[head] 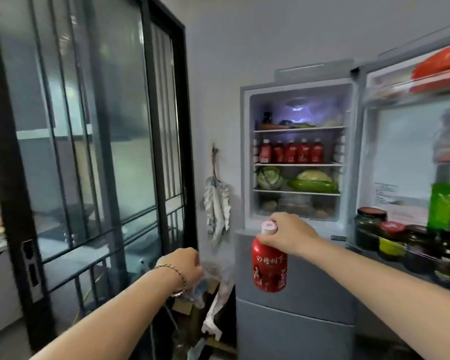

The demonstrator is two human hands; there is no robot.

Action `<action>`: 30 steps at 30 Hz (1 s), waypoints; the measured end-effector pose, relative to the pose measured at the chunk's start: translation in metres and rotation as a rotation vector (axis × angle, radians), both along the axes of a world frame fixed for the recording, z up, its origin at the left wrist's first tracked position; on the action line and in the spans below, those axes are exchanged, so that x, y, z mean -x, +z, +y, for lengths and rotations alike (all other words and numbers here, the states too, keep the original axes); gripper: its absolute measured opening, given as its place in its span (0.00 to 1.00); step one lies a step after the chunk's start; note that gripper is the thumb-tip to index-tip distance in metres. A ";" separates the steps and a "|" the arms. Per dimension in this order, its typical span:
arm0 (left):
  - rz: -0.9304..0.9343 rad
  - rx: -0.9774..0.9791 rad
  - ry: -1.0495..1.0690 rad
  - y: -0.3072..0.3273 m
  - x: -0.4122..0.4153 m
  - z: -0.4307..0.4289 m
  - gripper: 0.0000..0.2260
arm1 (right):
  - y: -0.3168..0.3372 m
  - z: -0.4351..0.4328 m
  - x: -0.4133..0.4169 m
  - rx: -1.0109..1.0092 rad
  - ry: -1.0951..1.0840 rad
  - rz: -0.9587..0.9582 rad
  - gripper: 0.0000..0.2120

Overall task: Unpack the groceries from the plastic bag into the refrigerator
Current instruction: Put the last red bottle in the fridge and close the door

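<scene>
Head view, facing an open refrigerator (294,331). The right hand (289,235) grips a red bottle (269,266) by its neck, fingers curled just beneath the white cap, whose top shows a pink ring. The bottle hangs upright in the air in front of the refrigerator's grey lower door, below the open upper compartment and not touching it. Its body is glossy red with rounded shoulders. A row of white Chinese characters crosses the upper label, too blurred to read with certainty; beneath it are a small printed figure and more white marks, illegible.

The left hand (185,266), with a chain bracelet (176,272) at the wrist, is closed on the gathered top of a clear plastic bag (216,281), which hangs crumpled to the left of the bottle.

Inside the compartment, the second shelf carries five matching red bottles (291,152) in a row, white caps up. The shelf below holds two pale green cabbages (269,178) and a long dark green vegetable (312,185).

The open door (400,141), at right, bears dark jars (392,237) with red lids and a yellow-green label, and a green packet (444,206); their print is unreadable. A silvery bundle (217,206) hangs on the wall, between the refrigerator and a black-framed glass door (89,152).
</scene>
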State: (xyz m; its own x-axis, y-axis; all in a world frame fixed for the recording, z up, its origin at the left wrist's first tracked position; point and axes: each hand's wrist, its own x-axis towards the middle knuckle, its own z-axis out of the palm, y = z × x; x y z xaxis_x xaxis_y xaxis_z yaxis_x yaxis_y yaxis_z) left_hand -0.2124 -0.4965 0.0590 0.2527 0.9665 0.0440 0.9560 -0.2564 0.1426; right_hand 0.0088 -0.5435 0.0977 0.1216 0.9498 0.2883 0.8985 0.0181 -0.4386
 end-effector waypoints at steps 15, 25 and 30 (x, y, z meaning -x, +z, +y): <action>0.040 -0.084 -0.231 0.057 -0.175 0.279 0.15 | 0.080 0.203 -0.177 -0.262 -0.381 -0.080 0.10; -0.104 -0.158 -0.197 0.108 -0.250 0.478 0.09 | 0.142 0.413 -0.271 -0.390 -0.429 -0.005 0.12; -0.087 -0.193 -0.208 0.100 -0.263 0.549 0.04 | 0.141 0.506 -0.294 -0.445 -0.480 0.073 0.17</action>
State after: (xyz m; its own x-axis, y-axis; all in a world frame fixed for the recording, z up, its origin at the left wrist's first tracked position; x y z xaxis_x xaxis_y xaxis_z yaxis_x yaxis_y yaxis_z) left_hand 0.0508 0.0524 0.1588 0.4319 0.8659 0.2524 0.8662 -0.4762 0.1515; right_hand 0.3030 -0.0374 0.2389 0.5362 0.5769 0.6161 0.8202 -0.1837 -0.5418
